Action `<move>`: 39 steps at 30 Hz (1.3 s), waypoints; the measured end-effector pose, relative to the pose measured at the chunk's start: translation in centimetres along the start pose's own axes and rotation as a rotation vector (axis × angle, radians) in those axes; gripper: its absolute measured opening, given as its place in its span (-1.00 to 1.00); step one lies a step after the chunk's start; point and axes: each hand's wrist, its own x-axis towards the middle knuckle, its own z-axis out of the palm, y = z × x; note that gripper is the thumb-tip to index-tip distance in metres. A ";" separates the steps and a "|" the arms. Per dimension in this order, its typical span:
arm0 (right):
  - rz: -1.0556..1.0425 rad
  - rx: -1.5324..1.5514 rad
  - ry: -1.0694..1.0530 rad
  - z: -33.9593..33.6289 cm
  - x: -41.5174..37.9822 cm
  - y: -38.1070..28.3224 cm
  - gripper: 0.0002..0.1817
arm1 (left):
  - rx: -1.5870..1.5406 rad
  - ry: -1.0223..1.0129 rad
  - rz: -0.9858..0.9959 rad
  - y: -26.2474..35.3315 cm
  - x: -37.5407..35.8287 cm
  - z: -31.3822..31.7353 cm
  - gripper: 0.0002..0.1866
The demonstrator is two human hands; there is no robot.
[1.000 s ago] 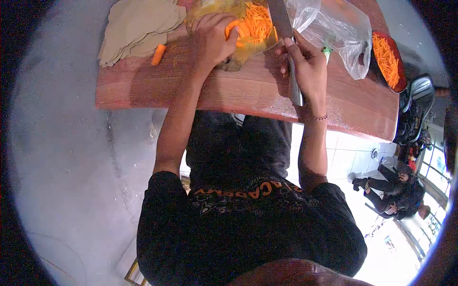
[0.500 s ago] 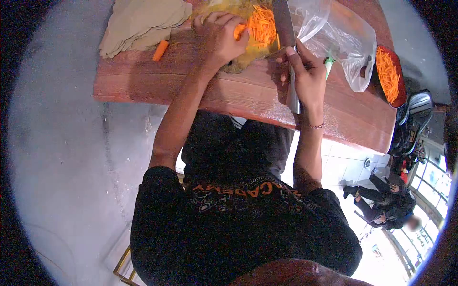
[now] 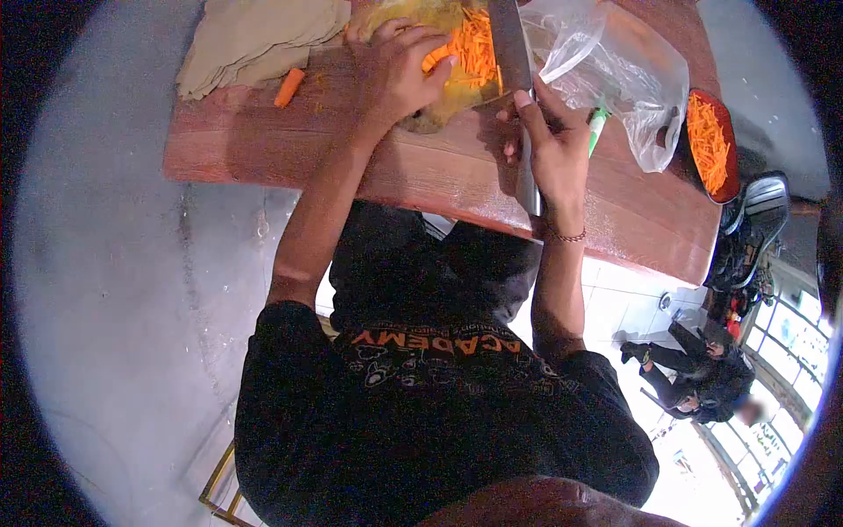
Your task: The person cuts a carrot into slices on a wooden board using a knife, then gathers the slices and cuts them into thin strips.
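Observation:
My left hand [image 3: 399, 75] grips an orange carrot piece [image 3: 436, 55] on a worn yellowish cutting board [image 3: 435, 112]. Carrot strips [image 3: 475, 51] lie in a pile just right of it on the board. In my right hand [image 3: 553, 140] is a large knife [image 3: 512, 44], its blade beside the strips and its handle end pointing toward my body. A separate carrot piece [image 3: 289, 88] rests on the wooden table to the left of my left hand.
Brown sheets [image 3: 259, 39] are stacked at the table's [image 3: 439, 171] left. A clear plastic bag [image 3: 637, 83] and a green-and-white object [image 3: 598, 128] lie right of the knife. Further right sits a tray of carrot strips [image 3: 709, 145]. A seated person [image 3: 698, 373] is beyond, lower right.
The whole view has shifted slightly. The knife blade in my right hand is a little further left, closer to the carrot strips. My left hand still grips the carrot.

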 end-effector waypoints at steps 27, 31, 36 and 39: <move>-0.011 -0.213 -0.018 1.4 -1.1 -0.1 -0.61 | -0.266 0.175 -0.040 -2.4 1.1 2.9 -0.78; -0.048 -0.399 -0.052 1.4 -0.6 0.8 -0.62 | -0.276 0.154 -0.089 -2.3 0.8 3.1 -0.78; -0.215 -0.518 0.044 1.2 0.5 1.9 -0.63 | -0.241 0.161 -0.122 -2.0 0.6 2.8 -0.79; -0.157 -0.640 0.051 1.2 1.3 1.1 -0.58 | -0.342 0.176 -0.091 -2.3 0.6 3.3 -0.79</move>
